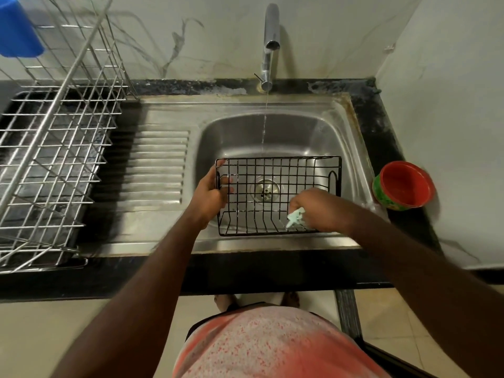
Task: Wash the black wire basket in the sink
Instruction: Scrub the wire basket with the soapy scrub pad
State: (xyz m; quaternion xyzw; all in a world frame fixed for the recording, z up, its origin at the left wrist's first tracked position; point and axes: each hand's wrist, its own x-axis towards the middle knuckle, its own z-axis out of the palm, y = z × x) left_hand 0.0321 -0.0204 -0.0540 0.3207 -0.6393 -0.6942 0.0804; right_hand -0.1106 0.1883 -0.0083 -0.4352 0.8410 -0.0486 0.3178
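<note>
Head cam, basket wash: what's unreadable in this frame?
- Scrubber: mostly hidden inside the right hand; type unclear.
- Blue container: cut off by the top-left edge.
- Steel dish rack: left part cut off by the frame edge.
- Red bowl: motion-blurred; contents unclear.
- Left hand: fingertips partly behind the black wire basket wires.
- Soap on basket: too fine to tell.

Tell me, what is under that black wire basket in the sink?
Through the black wire basket you can see the steel sink basin and its round metal drain. The right hand, scrubbing with a pale green cloth, covers the basin beneath that corner.
</note>
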